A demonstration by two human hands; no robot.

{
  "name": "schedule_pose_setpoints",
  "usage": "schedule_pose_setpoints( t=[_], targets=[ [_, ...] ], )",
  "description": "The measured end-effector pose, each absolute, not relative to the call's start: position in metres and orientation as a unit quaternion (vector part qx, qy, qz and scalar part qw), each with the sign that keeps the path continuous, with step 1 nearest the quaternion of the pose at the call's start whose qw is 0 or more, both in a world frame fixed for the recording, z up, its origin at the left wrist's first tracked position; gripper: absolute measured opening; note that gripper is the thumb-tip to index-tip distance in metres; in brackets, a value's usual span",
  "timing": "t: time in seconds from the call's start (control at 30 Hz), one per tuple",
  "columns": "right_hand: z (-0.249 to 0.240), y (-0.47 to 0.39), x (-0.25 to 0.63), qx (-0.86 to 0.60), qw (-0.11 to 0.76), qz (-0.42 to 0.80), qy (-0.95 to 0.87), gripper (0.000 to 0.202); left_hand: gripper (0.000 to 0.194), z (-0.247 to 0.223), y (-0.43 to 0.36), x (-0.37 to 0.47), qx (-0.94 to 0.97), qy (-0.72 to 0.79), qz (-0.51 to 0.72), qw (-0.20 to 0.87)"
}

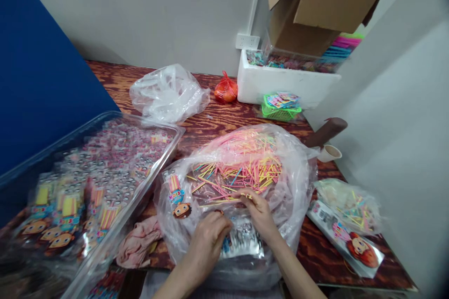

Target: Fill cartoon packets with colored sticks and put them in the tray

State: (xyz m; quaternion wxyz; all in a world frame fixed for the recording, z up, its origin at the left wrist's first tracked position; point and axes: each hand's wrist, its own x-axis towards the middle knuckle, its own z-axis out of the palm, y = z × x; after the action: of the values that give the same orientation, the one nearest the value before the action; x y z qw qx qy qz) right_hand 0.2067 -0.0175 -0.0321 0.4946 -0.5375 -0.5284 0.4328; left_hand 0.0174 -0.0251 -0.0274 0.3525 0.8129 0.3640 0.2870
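Observation:
My right hand [258, 214] is closed around a few thin pink and yellow sticks [219, 202], which point left with their ends showing at the fingers. My left hand [209, 232] is pinched together just left of it; a small brown bit shows past its fingertips, but what it grips is hidden. Beneath both hands lie silvery printed packets [243, 239]. A large clear plastic bag [294, 182] is spread open under them, with a heap of loose coloured sticks [257, 168] inside. One filled packet with a cartoon face [181, 210] rests on the bag's left side.
A clear plastic tub [147, 187] of filled packets stands at left, a pink cloth [138, 243] beside it. Behind are a crumpled bag [171, 93], a red net bag [226, 89], a green basket [280, 111] and a white foam box [287, 83]. A printed pouch [345, 238] lies right.

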Motion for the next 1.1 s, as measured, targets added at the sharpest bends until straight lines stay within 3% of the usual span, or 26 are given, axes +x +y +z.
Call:
schedule_pose_setpoints(
  t=[0.13,0.3,0.6,0.87,1.1],
  targets=[
    [-0.043,-0.005,0.234,-0.634,0.451,0.323,-0.539,0.024,0.026,-0.026,-0.026,0.014,0.803,0.367,0.303,0.358],
    [-0.046,0.016,0.263,-0.72,0.18,0.078,-0.666,0.026,0.022,-0.027,-0.026,0.014,0.802,0.362,0.319,0.353],
    [-0.049,0.024,0.236,-0.696,0.005,0.003,-0.718,0.025,0.022,-0.028,-0.026,0.012,0.796,0.367,0.312,0.367],
    [-0.05,0.03,0.234,-0.684,-0.002,0.013,-0.73,0.024,0.022,-0.028,-0.024,0.011,0.785,0.377,0.318,0.375],
    [-0.051,0.036,0.244,-0.699,0.133,0.084,-0.697,0.024,0.021,-0.014,-0.021,-0.001,0.746,0.396,0.349,0.405]
  ],
)
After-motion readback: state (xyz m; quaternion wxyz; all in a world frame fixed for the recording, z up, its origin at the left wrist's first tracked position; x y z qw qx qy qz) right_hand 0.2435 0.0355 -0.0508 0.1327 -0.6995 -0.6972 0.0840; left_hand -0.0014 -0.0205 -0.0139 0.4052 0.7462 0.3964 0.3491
